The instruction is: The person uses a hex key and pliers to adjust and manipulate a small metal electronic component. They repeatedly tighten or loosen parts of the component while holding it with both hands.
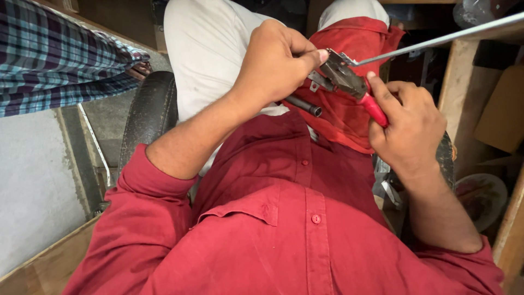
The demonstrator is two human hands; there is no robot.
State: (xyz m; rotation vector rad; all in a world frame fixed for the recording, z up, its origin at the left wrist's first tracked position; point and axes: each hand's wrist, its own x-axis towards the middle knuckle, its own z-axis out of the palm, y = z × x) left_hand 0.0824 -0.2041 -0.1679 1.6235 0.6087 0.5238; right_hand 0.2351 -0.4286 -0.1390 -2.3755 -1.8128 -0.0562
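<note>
Pliers [349,82] with red handles are held over the lap, above the red cloth [349,117] draped on the knee, nothing rigid underneath. Right hand [409,128] is closed around the handles, index finger laid along the upper one toward the head. Left hand [275,63] is curled over the other side of the head, thumb tip pressed right beside the jaws; what the fingers clasp below is hidden. A dark tube end [305,105] shows under that hand, touching or just clear of the cloth, cannot be told.

A thin metal rod [436,39] is caught at the pliers' jaws and runs out to the upper right, over the wooden bench edge [456,82].

Risks, as judged:
- Thumb is next to the pinch point. If the rod slips or the jaws snap shut, the thumb tip is likely nipped.
- The rod is long and appears unsupported past the bench edge. Any twist at the jaws would be magnified at the far end; whip or springback is possible, toward the clutter at top right.
- Grip on the rod looks shallow, near the jaw tips. A pull could free it suddenly, and both hands would jerk apart.
- Work is done on a soft knee, so force cannot be reacted cleanly; the tool may skid into the thigh.
- Another person's checked cloth [60,60] is near at upper left, clear of the rod for now.
</note>
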